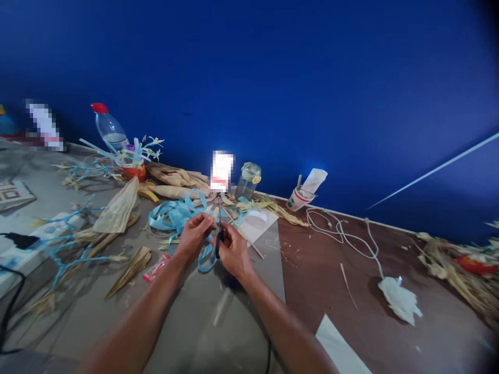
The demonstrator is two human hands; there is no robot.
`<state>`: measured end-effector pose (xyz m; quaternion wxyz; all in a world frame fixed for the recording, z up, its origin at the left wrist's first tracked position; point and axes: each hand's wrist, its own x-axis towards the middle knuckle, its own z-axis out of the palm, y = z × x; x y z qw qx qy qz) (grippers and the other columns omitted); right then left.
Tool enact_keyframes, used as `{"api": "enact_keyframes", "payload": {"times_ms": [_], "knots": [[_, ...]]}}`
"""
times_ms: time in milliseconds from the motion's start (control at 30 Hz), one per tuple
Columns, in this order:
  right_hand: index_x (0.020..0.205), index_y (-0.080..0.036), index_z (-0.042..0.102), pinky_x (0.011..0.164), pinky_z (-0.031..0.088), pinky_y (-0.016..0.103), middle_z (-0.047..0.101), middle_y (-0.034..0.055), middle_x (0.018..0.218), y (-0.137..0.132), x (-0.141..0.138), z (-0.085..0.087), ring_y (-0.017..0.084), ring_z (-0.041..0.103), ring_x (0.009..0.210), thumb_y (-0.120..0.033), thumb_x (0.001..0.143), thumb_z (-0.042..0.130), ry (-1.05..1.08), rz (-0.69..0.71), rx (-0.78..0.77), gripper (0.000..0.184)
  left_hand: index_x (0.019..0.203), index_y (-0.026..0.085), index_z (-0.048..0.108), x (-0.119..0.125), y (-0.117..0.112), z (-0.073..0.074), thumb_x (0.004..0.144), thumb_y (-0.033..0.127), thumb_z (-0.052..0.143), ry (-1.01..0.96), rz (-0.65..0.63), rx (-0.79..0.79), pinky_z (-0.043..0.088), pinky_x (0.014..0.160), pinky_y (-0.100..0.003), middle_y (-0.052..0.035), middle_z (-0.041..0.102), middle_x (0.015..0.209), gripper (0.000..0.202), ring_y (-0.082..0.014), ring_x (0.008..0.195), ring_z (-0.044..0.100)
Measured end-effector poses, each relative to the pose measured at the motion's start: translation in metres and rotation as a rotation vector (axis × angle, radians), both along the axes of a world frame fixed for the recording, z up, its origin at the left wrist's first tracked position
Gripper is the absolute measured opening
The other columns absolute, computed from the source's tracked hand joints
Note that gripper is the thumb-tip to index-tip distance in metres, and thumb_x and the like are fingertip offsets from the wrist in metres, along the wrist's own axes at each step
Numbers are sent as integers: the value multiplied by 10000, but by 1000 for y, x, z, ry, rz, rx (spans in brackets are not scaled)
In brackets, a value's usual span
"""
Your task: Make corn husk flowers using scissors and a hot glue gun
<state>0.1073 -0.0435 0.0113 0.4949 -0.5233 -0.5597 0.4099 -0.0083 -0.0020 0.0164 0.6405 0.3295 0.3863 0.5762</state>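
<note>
In the middle of the head view, my right hand (pixel 236 254) is closed round the black handles of a pair of scissors (pixel 219 243), whose thin blades point away from me. Close beside it, my left hand (pixel 194 236) is pinched; whatever sits between its fingertips is too small to make out. A tangle of light blue ribbon (pixel 169 214) lies just beyond the left hand, and one loop of it hangs below the hands. Past the right hand, a thin stick (pixel 251 244) rests slantwise by a white sheet (pixel 259 226).
Dried husks (pixel 119 210) and blue-wrapped stems (pixel 62 265) spread leftward, near a power strip (pixel 15 265). A red-capped bottle (pixel 109 127), a glass jar (pixel 248 182) and a paper cup (pixel 299 199) stand along the blue wall. A white cable (pixel 343 234) and crumpled tissue (pixel 399 301) lie right.
</note>
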Motion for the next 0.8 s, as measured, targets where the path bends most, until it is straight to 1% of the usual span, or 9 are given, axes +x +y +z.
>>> {"api": "enact_keyframes", "payload": {"times_ms": [67, 200, 333, 433, 567, 800], "knots": [[1099, -183, 609, 696, 503, 262, 673, 22, 860, -1, 0, 0, 153, 611, 742, -292, 741, 644, -14, 0, -6, 376, 603, 154, 577, 0, 0, 0, 638, 361, 774, 5, -3, 13, 403, 552, -177, 37, 562, 545, 288, -61, 513, 499], [1103, -178, 607, 698, 507, 273, 670, 22, 848, -2, -1, -2, 154, 611, 719, -311, 738, 649, -31, 12, -35, 391, 605, 156, 575, 0, 1, 0, 642, 368, 763, 31, 31, 30, 382, 535, -178, 36, 566, 545, 286, -59, 507, 479], [1089, -178, 613, 735, 504, 282, 675, 24, 861, -3, -2, -4, 162, 618, 757, -291, 744, 633, -41, 25, -29, 364, 604, 154, 574, 1, 0, 3, 630, 390, 758, 122, 60, 65, 370, 528, -191, 35, 559, 559, 301, -65, 512, 459], [1078, -172, 624, 710, 498, 278, 667, 18, 820, -2, -2, -3, 158, 608, 725, -300, 752, 617, -45, 31, -30, 350, 603, 155, 573, 1, 0, 4, 630, 405, 752, 182, 79, 92, 369, 532, -198, 37, 548, 568, 309, -69, 523, 453], [1092, -159, 628, 683, 489, 278, 667, 22, 805, -1, -3, -2, 156, 605, 692, -317, 743, 627, -36, 31, -46, 383, 601, 158, 580, 0, 1, 2, 639, 419, 742, 231, 84, 115, 361, 521, -204, 37, 545, 559, 310, -72, 511, 437], [1103, -169, 640, 680, 493, 272, 680, 21, 815, -1, -3, -1, 161, 617, 709, -310, 742, 631, 4, 38, -61, 388, 619, 155, 585, -2, 3, -3, 672, 415, 724, 222, 67, 132, 360, 528, -201, 33, 549, 563, 300, -74, 519, 444]]}}
